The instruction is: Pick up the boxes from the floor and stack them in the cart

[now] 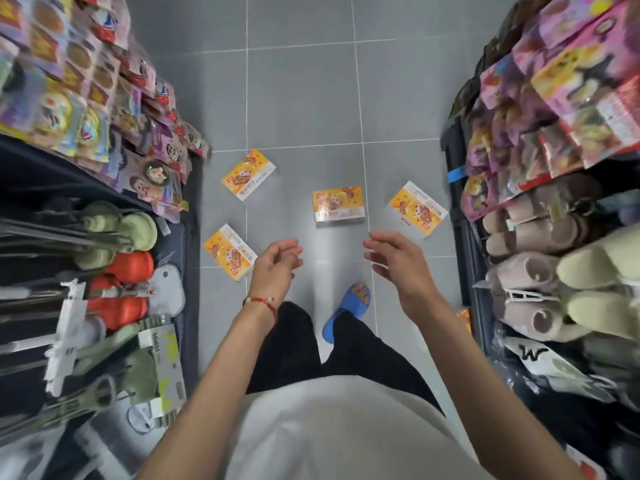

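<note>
Hovering my left hand [275,263], loosely curled, and my right hand [398,261], relaxed, empty above the floor [304,98] where near-left box [228,251], far-left box [248,174], centre box [338,205] and right box [417,207] lie apart.

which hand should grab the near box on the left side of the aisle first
Left. The left hand hovers open right by that near-left box. The right hand, also empty, is farther across the aisle, closer to the right-side box.
</note>
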A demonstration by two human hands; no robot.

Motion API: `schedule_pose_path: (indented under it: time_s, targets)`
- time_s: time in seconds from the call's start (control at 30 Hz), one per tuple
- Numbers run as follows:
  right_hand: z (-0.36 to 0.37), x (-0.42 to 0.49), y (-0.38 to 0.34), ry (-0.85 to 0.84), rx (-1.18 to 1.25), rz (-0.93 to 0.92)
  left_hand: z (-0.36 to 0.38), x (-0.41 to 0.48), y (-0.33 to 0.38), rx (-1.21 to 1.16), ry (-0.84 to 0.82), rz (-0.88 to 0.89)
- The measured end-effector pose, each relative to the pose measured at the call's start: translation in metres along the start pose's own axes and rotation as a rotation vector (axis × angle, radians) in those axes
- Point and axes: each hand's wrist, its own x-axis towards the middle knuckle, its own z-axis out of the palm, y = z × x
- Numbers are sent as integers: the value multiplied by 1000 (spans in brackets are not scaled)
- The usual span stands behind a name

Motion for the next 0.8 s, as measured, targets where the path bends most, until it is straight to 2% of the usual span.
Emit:
schedule_pose_path:
  time_s: [0.4,0.6,0.8]
  targets:
    - [24,143,-72,50,-109,109,38,160,67,29,-36,-69]
    - [36,236,-68,-127,-282,129,62,258,49,192,-56,-149]
    - [26,333,-35,-79,-340,197,97,343,-2,324,-119,-253]
